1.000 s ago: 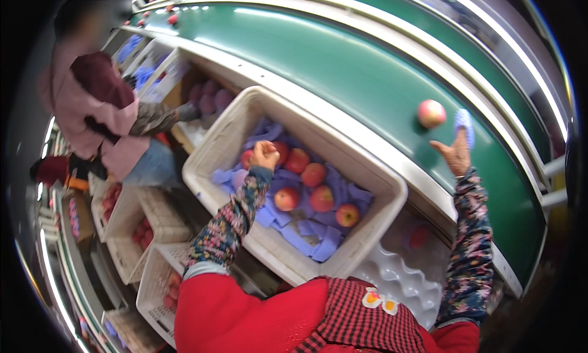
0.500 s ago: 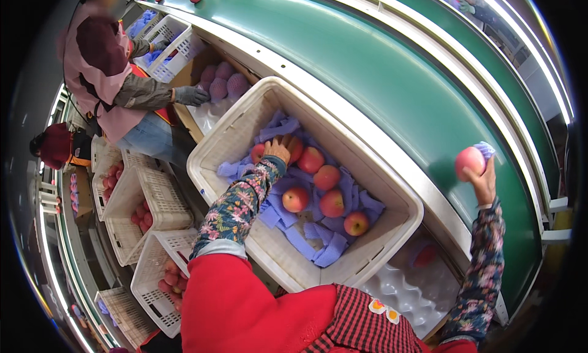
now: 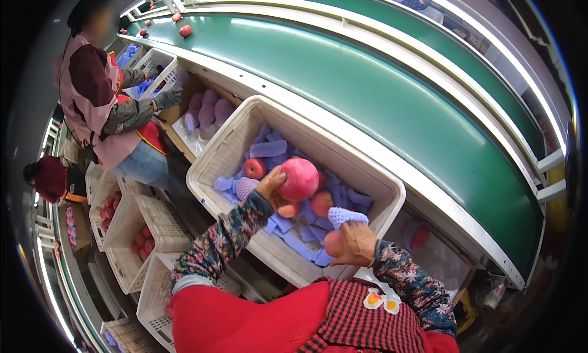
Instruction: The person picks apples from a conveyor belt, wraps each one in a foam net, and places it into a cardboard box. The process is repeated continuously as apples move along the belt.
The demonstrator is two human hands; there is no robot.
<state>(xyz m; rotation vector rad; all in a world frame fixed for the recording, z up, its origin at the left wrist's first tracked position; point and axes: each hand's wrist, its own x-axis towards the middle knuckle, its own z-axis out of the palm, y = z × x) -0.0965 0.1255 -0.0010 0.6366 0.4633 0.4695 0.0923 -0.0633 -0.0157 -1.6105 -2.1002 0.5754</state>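
My left hand (image 3: 273, 186) grips a large pink-red apple (image 3: 299, 179), raised over a white plastic crate (image 3: 204, 152). Below it lie more red apples (image 3: 254, 167) among lilac-blue foam sleeves (image 3: 267, 149). At the crate's front right, my right hand (image 3: 356, 244) is closed around another apple (image 3: 334, 244) and a pale lilac foam net sleeve (image 3: 348, 217). The fingers of that hand are partly hidden.
A green conveyor belt (image 3: 416, 101) carries a few apples at the far left. A co-worker (image 3: 86, 95) stands left beside a box of netted apples (image 3: 209, 108). Stacked crates of apples (image 3: 141, 227) sit lower left. A plastic tray (image 3: 447, 266) lies at right.
My right hand has moved from the belt down to the crate with an apple and sleeve. My left hand has lifted an apple from among those in the crate.
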